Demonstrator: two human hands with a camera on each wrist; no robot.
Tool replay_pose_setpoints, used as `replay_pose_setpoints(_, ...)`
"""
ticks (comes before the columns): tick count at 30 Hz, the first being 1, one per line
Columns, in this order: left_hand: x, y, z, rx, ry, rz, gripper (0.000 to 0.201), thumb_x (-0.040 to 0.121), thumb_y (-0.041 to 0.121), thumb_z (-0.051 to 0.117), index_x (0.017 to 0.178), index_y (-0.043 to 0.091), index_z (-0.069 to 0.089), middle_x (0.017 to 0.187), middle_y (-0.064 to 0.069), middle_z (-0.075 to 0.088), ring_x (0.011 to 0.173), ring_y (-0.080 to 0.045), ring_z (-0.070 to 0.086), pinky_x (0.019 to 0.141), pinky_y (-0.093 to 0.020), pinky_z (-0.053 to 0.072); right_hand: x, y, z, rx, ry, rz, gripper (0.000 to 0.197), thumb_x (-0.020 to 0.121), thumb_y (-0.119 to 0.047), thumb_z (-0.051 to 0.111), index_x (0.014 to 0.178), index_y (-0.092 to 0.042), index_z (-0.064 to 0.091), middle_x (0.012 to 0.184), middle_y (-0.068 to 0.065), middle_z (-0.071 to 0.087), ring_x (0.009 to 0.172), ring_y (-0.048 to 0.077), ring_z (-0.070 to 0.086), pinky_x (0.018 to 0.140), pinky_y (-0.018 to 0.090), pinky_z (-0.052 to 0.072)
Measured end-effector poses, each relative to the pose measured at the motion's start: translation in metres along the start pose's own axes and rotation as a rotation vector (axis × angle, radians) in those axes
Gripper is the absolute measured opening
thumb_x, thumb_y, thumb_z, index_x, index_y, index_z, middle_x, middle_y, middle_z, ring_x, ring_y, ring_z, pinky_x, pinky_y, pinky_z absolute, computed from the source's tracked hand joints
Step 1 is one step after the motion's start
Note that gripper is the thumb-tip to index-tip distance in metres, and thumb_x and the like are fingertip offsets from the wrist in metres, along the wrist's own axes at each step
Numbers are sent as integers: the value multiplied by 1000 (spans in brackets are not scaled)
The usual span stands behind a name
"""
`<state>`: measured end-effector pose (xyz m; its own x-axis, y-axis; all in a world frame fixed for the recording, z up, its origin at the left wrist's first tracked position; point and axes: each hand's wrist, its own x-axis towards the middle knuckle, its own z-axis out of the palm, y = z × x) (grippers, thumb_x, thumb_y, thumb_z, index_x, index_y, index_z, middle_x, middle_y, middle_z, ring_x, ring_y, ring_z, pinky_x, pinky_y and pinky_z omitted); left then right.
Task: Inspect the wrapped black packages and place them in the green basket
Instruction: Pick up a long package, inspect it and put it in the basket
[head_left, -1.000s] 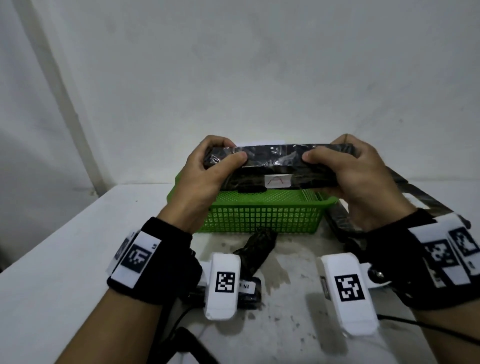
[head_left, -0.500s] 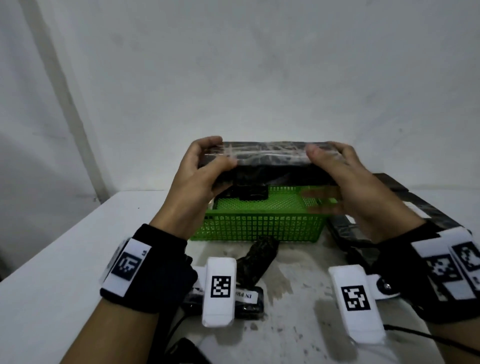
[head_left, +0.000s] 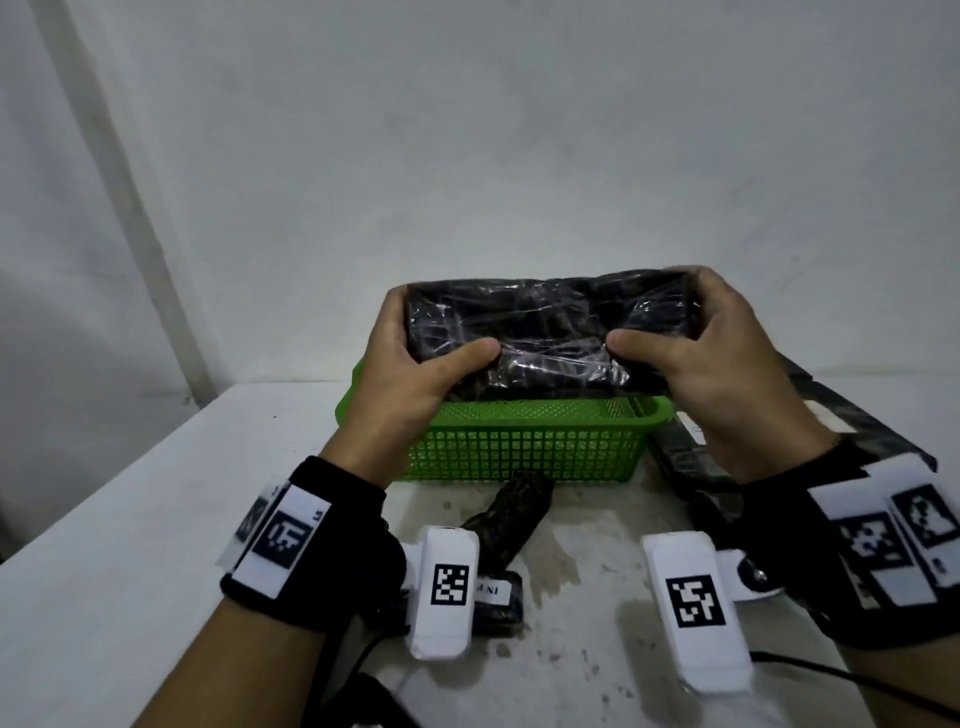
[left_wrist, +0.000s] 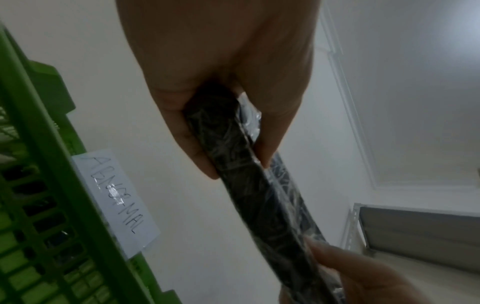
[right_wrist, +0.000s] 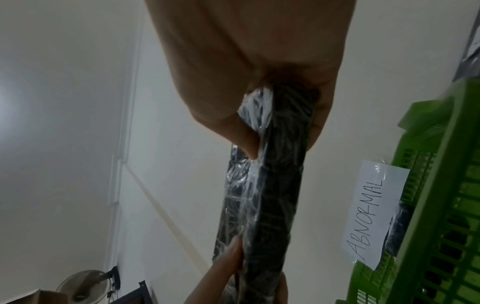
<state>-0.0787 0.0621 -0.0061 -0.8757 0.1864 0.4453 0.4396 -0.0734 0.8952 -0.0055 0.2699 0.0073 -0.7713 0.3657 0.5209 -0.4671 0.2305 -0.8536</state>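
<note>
Above the basket (head_left: 524, 447), in the head view, the left hand (head_left: 410, 374) and right hand (head_left: 727, 364) each clamp one end of a package (head_left: 545, 338), so it is not yet placed; more packages (head_left: 852, 426) wait on the stained white worktop (head_left: 130, 519) at right. From the left wrist, fingers (left_wrist: 197, 148) pinch its thin edge beside a paper label (left_wrist: 116, 201). From the right wrist, the label reads "ABNORMAL"; white walls, a fan (right_wrist: 83, 286) below.

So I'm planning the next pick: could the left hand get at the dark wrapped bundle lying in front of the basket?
Probably not yet: the left hand grips the wrapped package. The bundle itself lies uncovered.
</note>
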Motion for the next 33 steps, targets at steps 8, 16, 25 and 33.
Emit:
replay_pose_setpoints(8, -6, 3, -3, 279, 38, 55, 71, 53, 61, 80, 111, 35, 49, 107, 14, 68, 101, -18, 69, 86, -54, 57, -6, -6, -7, -263, -79, 39, 49, 77, -34, 84, 112, -28, 50, 102, -11, 66, 94, 10, 69, 83, 42, 59)
replay_pose_setpoints(16, -8, 11, 4, 61, -9, 73, 37, 67, 53, 77, 80, 30, 52, 82, 5, 65, 83, -27, 64, 83, -61, 51, -4, -7, -2, 142, -1, 143, 25, 80, -18, 81, 84, -21, 57, 77, -6, 70, 74, 13, 72, 64, 27, 57)
replay_pose_setpoints(25, -1, 7, 11, -129, -110, -80, 23, 59, 9, 66, 61, 20, 45, 91, 1, 66, 91, -25, 58, 59, -29, 39, -1, -5, 3, 232, 135, 157, 42, 67, 11, 61, 59, -19, 33, 53, -4, 40, 47, 12, 45, 40, 15, 34)
replay_pose_setpoints(33, -5, 5, 5, -9, -231, -301, 38, 85, 37, 72, 117, 26, 57, 108, 5, 68, 102, -15, 66, 94, -42, 54, 0, 0, -6, 296, 61, -6, 35, 54, 5, 68, 62, -22, 47, 91, -5, 59, 78, 12, 57, 62, 24, 48)
